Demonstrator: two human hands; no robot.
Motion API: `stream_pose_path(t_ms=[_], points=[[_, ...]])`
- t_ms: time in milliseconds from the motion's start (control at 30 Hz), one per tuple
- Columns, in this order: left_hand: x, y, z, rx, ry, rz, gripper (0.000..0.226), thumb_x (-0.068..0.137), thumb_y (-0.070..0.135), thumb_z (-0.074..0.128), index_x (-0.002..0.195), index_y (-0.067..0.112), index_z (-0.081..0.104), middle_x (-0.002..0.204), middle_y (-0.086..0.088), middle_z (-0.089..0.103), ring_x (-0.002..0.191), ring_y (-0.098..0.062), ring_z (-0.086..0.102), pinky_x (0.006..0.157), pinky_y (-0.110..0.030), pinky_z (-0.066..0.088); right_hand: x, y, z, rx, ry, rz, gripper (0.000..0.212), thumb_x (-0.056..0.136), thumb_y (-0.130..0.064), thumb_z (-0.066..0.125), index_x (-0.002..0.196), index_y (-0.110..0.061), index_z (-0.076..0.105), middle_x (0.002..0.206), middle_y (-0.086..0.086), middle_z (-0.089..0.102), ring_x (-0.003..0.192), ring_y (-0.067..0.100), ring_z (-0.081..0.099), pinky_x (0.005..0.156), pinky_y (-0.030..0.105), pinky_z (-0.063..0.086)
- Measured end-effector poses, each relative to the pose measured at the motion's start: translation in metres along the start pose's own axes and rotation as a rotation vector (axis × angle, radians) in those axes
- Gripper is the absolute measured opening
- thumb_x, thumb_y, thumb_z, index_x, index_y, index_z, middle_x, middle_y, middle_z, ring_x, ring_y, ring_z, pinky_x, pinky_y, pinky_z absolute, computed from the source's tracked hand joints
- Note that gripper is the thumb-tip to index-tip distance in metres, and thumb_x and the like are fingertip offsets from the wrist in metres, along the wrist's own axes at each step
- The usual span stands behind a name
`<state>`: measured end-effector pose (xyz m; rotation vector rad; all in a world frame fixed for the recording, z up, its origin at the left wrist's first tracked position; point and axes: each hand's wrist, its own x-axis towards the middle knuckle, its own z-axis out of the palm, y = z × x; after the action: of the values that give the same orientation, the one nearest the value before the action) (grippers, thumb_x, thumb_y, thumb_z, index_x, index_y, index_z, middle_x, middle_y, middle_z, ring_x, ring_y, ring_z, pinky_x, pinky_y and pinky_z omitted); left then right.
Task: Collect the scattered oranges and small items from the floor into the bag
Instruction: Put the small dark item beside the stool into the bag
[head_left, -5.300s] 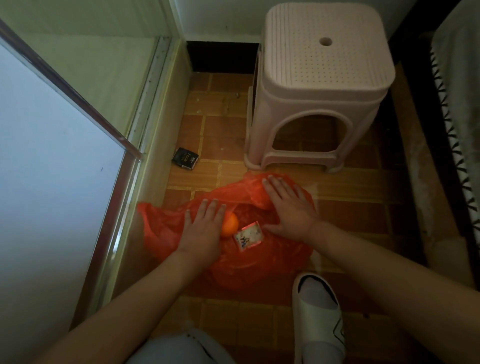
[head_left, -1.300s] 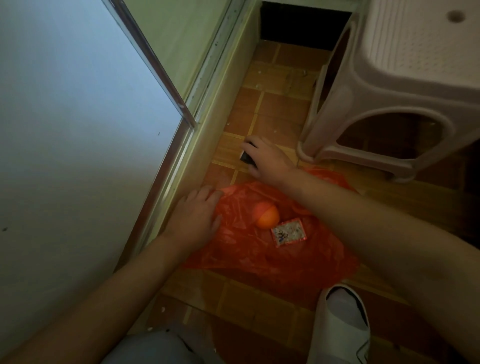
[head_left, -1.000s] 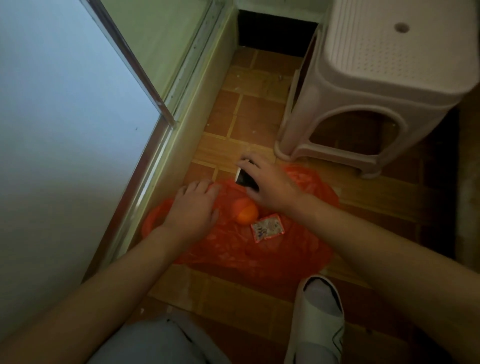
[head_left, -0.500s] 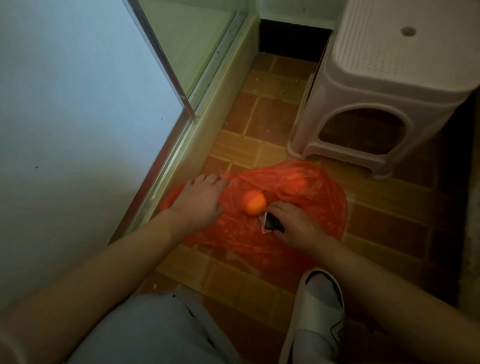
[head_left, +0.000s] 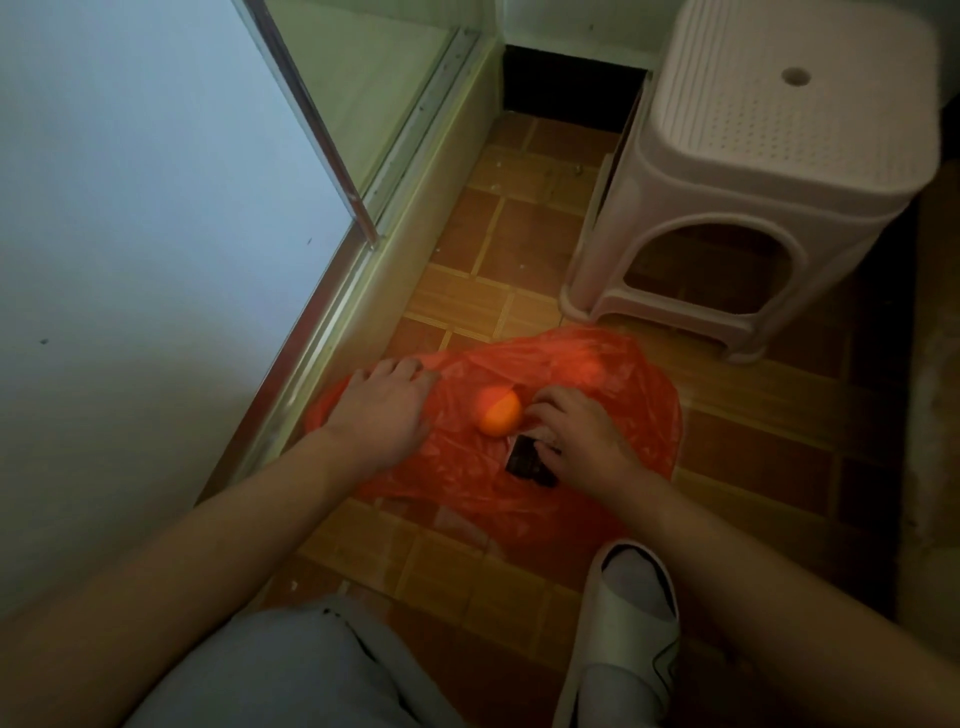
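Note:
An orange-red plastic bag (head_left: 623, 384) lies spread flat on the tiled floor. One orange (head_left: 498, 412) rests on its middle. My left hand (head_left: 384, 410) lies flat on the bag's left part, fingers straight. My right hand (head_left: 576, 436) sits just right of the orange, fingers curled over a small black packet (head_left: 527, 461) that lies on the bag. The small white printed packet seen earlier is mostly hidden under this hand.
A pink plastic stool (head_left: 753, 171) stands beyond the bag at the upper right. A glass sliding door with a metal frame (head_left: 322, 161) and its raised sill run along the left. My foot in a white slipper (head_left: 623, 623) is at the bottom.
My right hand reached to the black packet by the door sill, picked it up, and brought it back onto the bag beside the orange. My left hand stayed on the bag.

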<state>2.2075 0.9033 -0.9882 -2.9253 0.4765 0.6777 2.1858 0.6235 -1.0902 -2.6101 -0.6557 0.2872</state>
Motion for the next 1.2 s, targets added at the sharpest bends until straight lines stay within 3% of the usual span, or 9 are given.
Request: stream_pose_path(t_ms=[233, 433, 667, 767, 867, 1100, 1200], points=[[-0.017, -0.024, 0.003, 0.026, -0.068, -0.215, 0.061, 0.095, 0.042, 0.056, 0.149, 0.019, 0.039, 0.146, -0.011, 0.046, 0.135, -0.034, 0.045, 0.104, -0.056, 0.046, 0.009, -0.004, -0.018, -0.123, 0.213, 0.081, 0.044, 0.077, -0.016, 0.079, 0.119, -0.013, 0.065, 0.117, 0.008, 0.053, 0.101, 0.026, 0.049, 0.079, 0.038, 0.046], [-0.023, -0.037, 0.012, -0.024, -0.093, -0.287, 0.054, 0.093, 0.029, 0.062, 0.142, 0.016, 0.044, 0.141, -0.015, 0.047, 0.128, -0.036, 0.051, 0.099, -0.050, 0.051, 0.024, -0.007, -0.020, -0.201, 0.084, 0.200, 0.053, 0.081, -0.020, 0.078, 0.131, -0.016, 0.061, 0.122, 0.007, 0.053, 0.108, 0.027, 0.053, 0.086, 0.040, 0.048], [-0.027, -0.040, 0.014, -0.106, -0.133, -0.337, 0.048, 0.094, 0.009, 0.053, 0.140, 0.014, 0.041, 0.138, -0.020, 0.050, 0.102, -0.038, 0.070, 0.073, -0.042, 0.051, 0.034, -0.008, -0.020, -0.216, 0.084, 0.212, 0.044, 0.082, -0.007, 0.073, 0.124, -0.013, 0.063, 0.115, 0.007, 0.059, 0.095, 0.030, 0.062, 0.071, 0.040, 0.052], [-0.027, -0.041, 0.008, -0.152, -0.052, -0.286, 0.035, 0.090, 0.002, 0.054, 0.123, 0.015, 0.050, 0.115, -0.013, 0.066, 0.094, -0.034, 0.071, 0.072, -0.043, 0.054, 0.038, -0.006, -0.020, -0.204, 0.103, 0.201, 0.036, 0.080, -0.001, 0.069, 0.115, -0.010, 0.066, 0.106, 0.008, 0.063, 0.091, 0.032, 0.064, 0.068, 0.039, 0.051], [-0.025, -0.037, -0.005, -0.199, 0.057, -0.281, 0.041, 0.087, -0.003, 0.055, 0.124, 0.015, 0.054, 0.098, -0.008, 0.070, 0.087, -0.031, 0.069, 0.067, -0.040, 0.053, 0.044, -0.008, -0.021, -0.183, 0.128, 0.187, 0.032, 0.080, 0.001, 0.069, 0.111, -0.009, 0.069, 0.100, 0.008, 0.065, 0.089, 0.032, 0.065, 0.068, 0.036, 0.049], [-0.021, -0.023, -0.024, -0.386, 0.297, -0.192, 0.028, 0.093, 0.030, 0.068, 0.116, 0.025, 0.052, 0.092, 0.003, 0.067, 0.082, -0.024, 0.065, 0.068, -0.036, 0.051, 0.061, -0.028, -0.038, -0.131, 0.181, 0.142, 0.033, 0.090, -0.010, 0.062, 0.122, -0.014, 0.068, 0.104, 0.003, 0.058, 0.084, 0.026, 0.061, 0.061, 0.033, 0.047], [-0.020, -0.018, -0.031, -0.441, 0.354, -0.155, 0.022, 0.092, 0.034, 0.068, 0.107, 0.026, 0.053, 0.082, 0.008, 0.064, 0.079, -0.022, 0.064, 0.071, -0.037, 0.054, 0.068, -0.031, -0.045, -0.109, 0.183, 0.149, 0.034, 0.091, -0.011, 0.061, 0.124, -0.015, 0.069, 0.106, 0.003, 0.057, 0.084, 0.027, 0.063, 0.059, 0.034, 0.050]])
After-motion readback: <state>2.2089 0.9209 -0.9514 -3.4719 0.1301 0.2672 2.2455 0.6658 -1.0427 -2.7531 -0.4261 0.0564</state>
